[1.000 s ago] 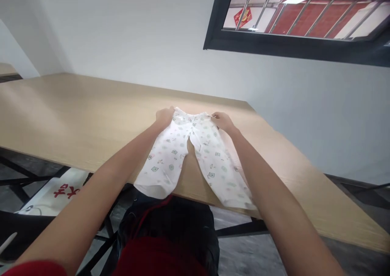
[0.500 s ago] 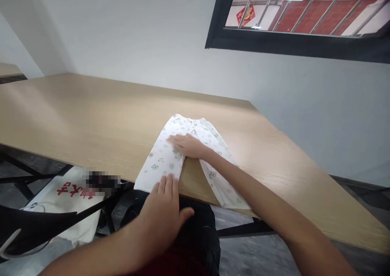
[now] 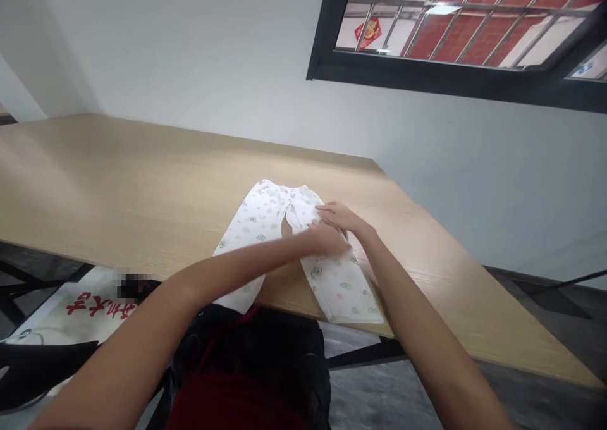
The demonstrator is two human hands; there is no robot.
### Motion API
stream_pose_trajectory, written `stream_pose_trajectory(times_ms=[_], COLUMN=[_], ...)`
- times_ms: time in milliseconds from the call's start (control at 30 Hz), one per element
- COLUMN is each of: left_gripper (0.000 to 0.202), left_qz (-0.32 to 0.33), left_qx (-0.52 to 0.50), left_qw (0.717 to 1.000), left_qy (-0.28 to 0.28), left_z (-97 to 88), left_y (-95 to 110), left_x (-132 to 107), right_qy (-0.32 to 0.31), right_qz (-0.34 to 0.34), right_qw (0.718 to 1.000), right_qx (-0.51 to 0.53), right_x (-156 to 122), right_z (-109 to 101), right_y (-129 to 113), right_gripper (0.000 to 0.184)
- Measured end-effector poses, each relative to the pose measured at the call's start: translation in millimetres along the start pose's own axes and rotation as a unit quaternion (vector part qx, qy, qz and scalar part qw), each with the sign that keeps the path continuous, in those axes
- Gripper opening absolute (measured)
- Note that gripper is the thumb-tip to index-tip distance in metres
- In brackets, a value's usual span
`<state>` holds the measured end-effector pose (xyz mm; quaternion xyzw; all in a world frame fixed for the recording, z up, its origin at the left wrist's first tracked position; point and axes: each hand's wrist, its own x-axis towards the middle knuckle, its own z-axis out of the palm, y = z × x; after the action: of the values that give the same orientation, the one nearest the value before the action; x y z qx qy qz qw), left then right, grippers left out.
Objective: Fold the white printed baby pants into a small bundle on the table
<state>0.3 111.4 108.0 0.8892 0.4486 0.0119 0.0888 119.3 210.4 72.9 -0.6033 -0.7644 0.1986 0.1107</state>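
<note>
Your left hand has crossed over to join your right hand, both lying open, ungripping, on the right leg of the baby trousers.

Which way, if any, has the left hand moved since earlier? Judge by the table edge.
Yes: the left hand moved from the table's near edge rightward over the trousers.

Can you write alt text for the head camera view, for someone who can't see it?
A person's bare hands rest on small white trousers with a pale green print, spread on a light wood table. The left hand reaches across to the same leg as the right hand. A barred window is set in the white wall beyond.
</note>
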Motion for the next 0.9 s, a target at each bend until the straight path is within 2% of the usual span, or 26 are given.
stream_pose_trajectory(times_ms=[67,100,167,200,267,333,400,433,500,567,600,667,767,833,900], left_gripper=[0.071,0.072,0.064,0.053,0.034,0.019,0.009,0.007,0.010,0.019,0.023,0.031,0.036,0.037,0.036], left_qz=[0.016,0.038,0.100,0.125,0.160,0.177,0.152,0.110,-0.022,-0.159,-0.214,-0.291,-0.347,-0.345,-0.324], left_qx=[0.009,0.016,0.050,0.064,0.065,0.012,-0.087,-0.146,-0.257,-0.313,-0.313,-0.276,-0.189,-0.136,-0.085], left_qw=[1.000,0.999,0.991,0.983,0.968,0.968,0.971,0.969,0.945,0.908,0.896,0.889,0.908,0.925,0.941], left_qy=[-0.009,0.000,0.070,0.116,0.182,0.180,0.160,0.166,0.201,0.227,0.231,0.220,0.140,0.080,0.054], left_z=[30.3,46.7,76.1,86.8,96.6,89.9,71.0,59.4,36.9,20.5,15.6,12.1,16.9,22.1,26.5], left_y=[27,39,56,60,60,52,40,33,17,-3,-14,-38,-70,-81,-80], left_x=[-24,-39,-65,-74,-83,-85,-90,-96,-118,-148,-163,-188,-207,-208,-206], right_qy=[0.010,0.012,-0.004,-0.012,-0.024,-0.041,-0.039,-0.025,0.004,-0.003,-0.018,-0.043,-0.071,-0.082,-0.064], right_qz=[0.018,0.024,0.029,0.029,0.034,0.049,0.068,0.069,0.040,-0.007,-0.027,-0.049,-0.065,-0.086,-0.124], right_qw=[0.999,0.999,0.999,0.999,0.999,0.997,0.980,0.961,0.914,0.877,0.869,0.882,0.942,0.975,0.988], right_qx=[-0.041,-0.048,-0.039,-0.032,-0.020,0.046,0.183,0.265,0.403,0.481,0.493,0.467,0.322,0.187,0.064], right_x=[3,4,2,1,-4,-9,-12,-13,-13,-9,-6,3,17,23,24], right_z=[4,5,5,4,1,-3,-7,-10,-16,-18,-16,-6,28,55,76], right_y=[0,-4,-12,-16,-20,-20,-20,-22,-33,-56,-71,-105,-149,-162,-159], right_gripper=[0.038,0.035,0.033,0.033,0.030,0.028,0.028,0.028,0.032,0.035,0.035,0.034,0.038,0.046,0.050])
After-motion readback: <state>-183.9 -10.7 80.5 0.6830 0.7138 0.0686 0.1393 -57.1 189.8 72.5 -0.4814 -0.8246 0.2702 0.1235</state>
